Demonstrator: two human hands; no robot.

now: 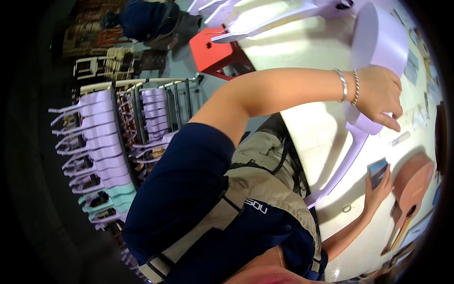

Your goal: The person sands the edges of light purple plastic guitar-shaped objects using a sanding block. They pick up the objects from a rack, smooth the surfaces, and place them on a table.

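Note:
A lilac guitar (378, 35) stands on its side at the right, its neck sloping down toward the table's near edge. My left hand (379, 97), with two bracelets at its wrist, reaches across and grips the guitar's body with curled fingers. Further down, my right hand (377, 194) holds a small blue and grey block (378, 174) that looks like a sanding block, apart from the guitar. Beside that hand lies a brownish-pink guitar (416, 177) with a dark sound hole. My left arm crosses in front of part of the lilac body.
Another lilac guitar (269, 26) rests at the top of the pale table (302, 128). A small ring (346, 208) lies near my right forearm. A red stool (210, 49) stands beside the table. Racks at the left hold lilac and mint guitars (101, 137). Another person (149, 21) is farther off.

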